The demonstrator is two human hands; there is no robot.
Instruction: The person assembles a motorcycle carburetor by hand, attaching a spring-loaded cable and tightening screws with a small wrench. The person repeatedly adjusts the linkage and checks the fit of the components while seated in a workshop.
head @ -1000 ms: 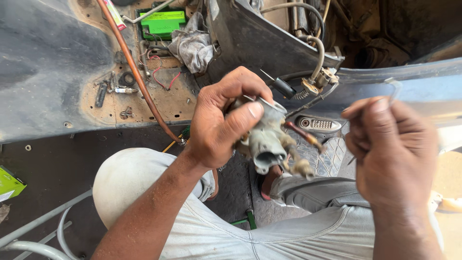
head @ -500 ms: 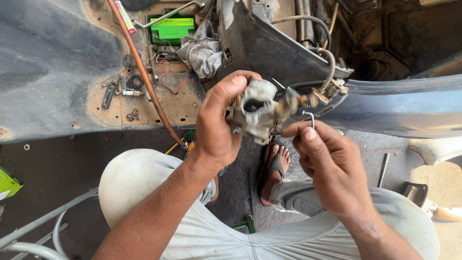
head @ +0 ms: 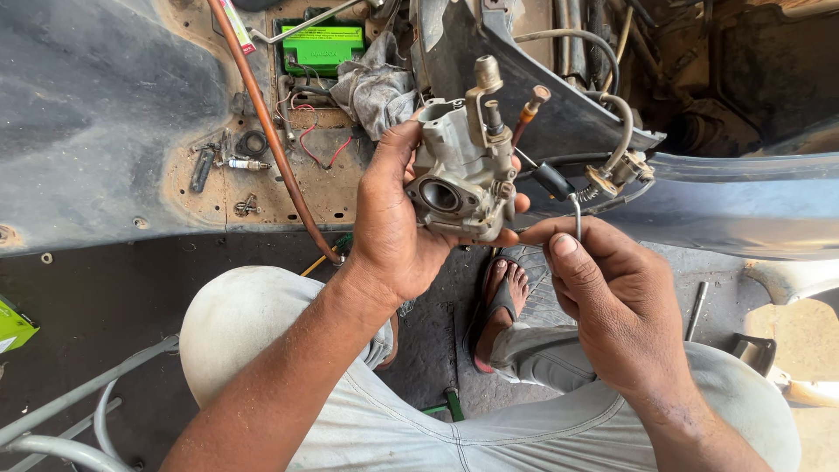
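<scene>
Both hands engaged — our left hand [head: 398,232] clasps the carburettor [head: 463,170] upright, our right hand [head: 612,301] pinches a thin bent wire [head: 577,217] just right of its base.

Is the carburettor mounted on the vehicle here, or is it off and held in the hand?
Off. The left hand holds the grey metal carburettor free in the air, its round port facing the camera; nothing shows it bolted to anything.

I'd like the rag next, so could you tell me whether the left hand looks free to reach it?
Probably not as things stand: the left hand is wrapped around the carburettor, which sits between it and the grey rag beyond.
</scene>
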